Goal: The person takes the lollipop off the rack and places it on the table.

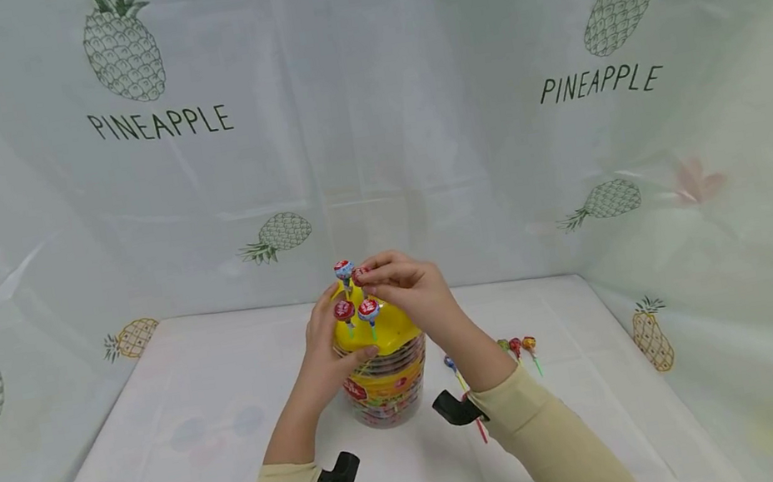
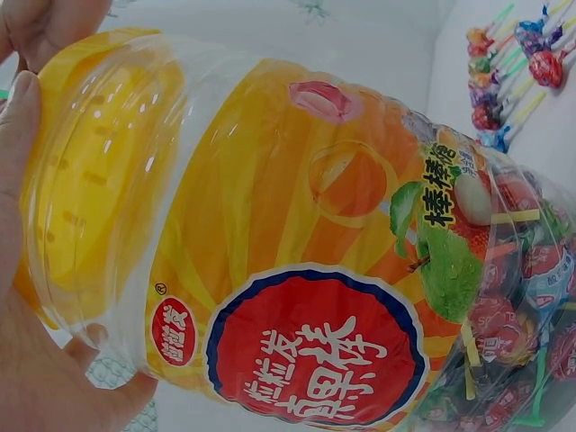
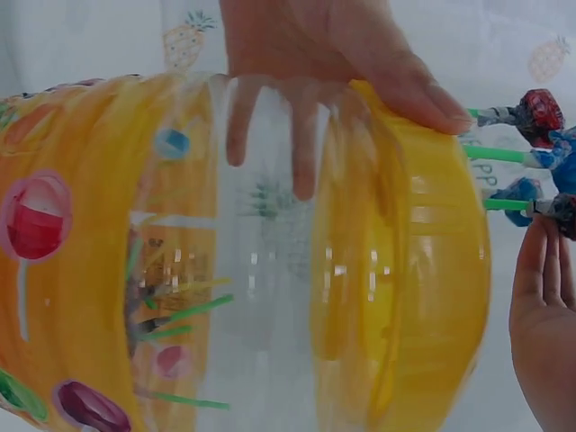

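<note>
A clear plastic jar (image 1: 387, 388) with a yellow lid (image 1: 399, 330) stands upright on the table, its lower part full of wrapped lollipops. Around its top, my left hand (image 1: 324, 350) grips the lid and neck; the fingers wrap the far side in the right wrist view. My right hand (image 1: 416, 291) pinches a red-wrapped lollipop (image 1: 359, 276) by its head, its green stick at the lid top. Beside it, a blue-wrapped lollipop (image 1: 343, 270), a red one (image 1: 343, 310) and another blue-and-red one (image 1: 369, 309) stand up from the lid.
Several loose lollipops (image 1: 529, 344) lie on the white table (image 1: 183, 442) right of the jar, partly behind the right forearm. They show in a group in the left wrist view. A pineapple-print sheet (image 1: 380, 107) hangs behind and beside the table.
</note>
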`<action>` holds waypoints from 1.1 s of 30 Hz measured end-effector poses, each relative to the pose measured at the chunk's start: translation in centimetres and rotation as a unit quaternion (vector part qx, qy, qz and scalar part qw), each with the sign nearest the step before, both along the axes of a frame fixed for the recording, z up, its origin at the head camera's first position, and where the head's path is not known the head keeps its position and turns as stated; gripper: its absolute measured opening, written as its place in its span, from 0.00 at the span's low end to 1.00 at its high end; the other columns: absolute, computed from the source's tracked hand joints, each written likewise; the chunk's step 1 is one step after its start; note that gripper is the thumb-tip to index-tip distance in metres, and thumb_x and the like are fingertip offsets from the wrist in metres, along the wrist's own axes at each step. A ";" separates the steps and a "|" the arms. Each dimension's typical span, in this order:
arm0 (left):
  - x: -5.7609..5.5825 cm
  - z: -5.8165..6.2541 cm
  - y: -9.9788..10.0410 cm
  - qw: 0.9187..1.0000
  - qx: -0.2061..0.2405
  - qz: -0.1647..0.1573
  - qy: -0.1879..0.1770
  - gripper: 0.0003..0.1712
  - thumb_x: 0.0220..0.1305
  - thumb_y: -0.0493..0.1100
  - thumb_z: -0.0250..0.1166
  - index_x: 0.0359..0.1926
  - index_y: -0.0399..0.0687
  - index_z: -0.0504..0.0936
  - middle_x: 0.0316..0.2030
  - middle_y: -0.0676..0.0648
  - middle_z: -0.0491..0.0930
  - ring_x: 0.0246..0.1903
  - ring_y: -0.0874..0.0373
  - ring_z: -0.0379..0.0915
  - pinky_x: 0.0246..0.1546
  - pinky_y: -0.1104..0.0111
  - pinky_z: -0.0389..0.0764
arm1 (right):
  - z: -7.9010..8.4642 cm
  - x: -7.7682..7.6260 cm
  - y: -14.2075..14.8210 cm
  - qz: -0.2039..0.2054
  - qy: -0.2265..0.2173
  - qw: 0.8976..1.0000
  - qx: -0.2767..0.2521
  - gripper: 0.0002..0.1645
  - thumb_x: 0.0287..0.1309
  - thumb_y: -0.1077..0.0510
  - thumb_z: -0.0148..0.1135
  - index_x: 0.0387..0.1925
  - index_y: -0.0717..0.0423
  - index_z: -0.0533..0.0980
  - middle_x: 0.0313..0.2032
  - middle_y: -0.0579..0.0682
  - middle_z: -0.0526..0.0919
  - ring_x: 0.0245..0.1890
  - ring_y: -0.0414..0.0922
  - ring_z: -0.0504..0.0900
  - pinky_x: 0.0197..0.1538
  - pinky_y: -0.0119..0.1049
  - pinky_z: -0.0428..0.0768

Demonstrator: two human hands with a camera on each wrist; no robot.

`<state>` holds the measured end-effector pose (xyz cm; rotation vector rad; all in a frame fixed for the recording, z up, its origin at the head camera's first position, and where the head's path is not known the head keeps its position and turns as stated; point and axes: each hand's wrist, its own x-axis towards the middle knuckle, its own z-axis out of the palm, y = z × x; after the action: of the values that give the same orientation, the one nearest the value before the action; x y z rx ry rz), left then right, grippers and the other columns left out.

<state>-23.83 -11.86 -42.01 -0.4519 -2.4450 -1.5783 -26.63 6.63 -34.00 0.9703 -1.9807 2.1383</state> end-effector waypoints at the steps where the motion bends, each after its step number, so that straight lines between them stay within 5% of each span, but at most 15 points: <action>1: 0.0 -0.1 0.0 1.000 0.000 0.000 0.000 0.57 0.56 0.52 0.73 0.76 0.69 0.44 0.75 0.47 0.41 0.71 0.43 0.38 0.62 0.33 0.52 | 0.1 0.0 0.1 -0.007 0.002 1.000 -0.003 0.09 0.61 0.70 0.62 0.42 0.69 0.83 0.48 0.53 0.79 0.51 0.51 0.78 0.54 0.41 0.79; 7: -0.1 -0.2 0.3 1.000 0.000 -0.002 -0.005 0.56 0.55 0.51 0.74 0.76 0.70 0.46 0.75 0.48 0.41 0.71 0.44 0.38 0.63 0.34 0.54 | 0.0 0.2 1.7 -0.038 0.017 0.999 -0.029 0.09 0.60 0.70 0.63 0.42 0.70 0.82 0.48 0.56 0.79 0.52 0.53 0.77 0.56 0.41 0.78; 15: -0.2 -0.3 0.3 1.000 -0.004 0.008 -0.001 0.58 0.54 0.53 0.74 0.76 0.71 0.45 0.75 0.48 0.42 0.71 0.43 0.39 0.62 0.35 0.58 | -2.0 0.4 6.3 -0.072 -0.028 0.997 -0.026 0.09 0.59 0.68 0.65 0.42 0.66 0.83 0.50 0.55 0.78 0.51 0.52 0.77 0.55 0.41 0.79; 22: -0.2 -0.1 0.1 1.000 -0.008 0.015 0.000 0.58 0.54 0.54 0.74 0.76 0.71 0.45 0.75 0.48 0.41 0.71 0.43 0.38 0.62 0.36 0.58 | -4.6 0.4 10.3 -0.107 -0.066 0.992 0.017 0.14 0.57 0.68 0.67 0.46 0.69 0.81 0.49 0.53 0.78 0.49 0.49 0.81 0.52 0.38 0.80; 33: -0.5 -0.4 0.1 1.000 -0.003 0.005 0.006 0.57 0.54 0.56 0.73 0.76 0.71 0.46 0.75 0.48 0.40 0.71 0.43 0.38 0.62 0.36 0.58 | -9.8 0.7 15.7 -0.142 -0.126 0.971 0.143 0.17 0.57 0.67 0.67 0.49 0.63 0.81 0.49 0.56 0.80 0.47 0.45 0.82 0.48 0.37 0.82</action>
<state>-24.31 -11.75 -42.45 -0.4478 -2.4390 -1.5599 -25.92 22.32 -43.83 0.4142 -2.4231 1.9370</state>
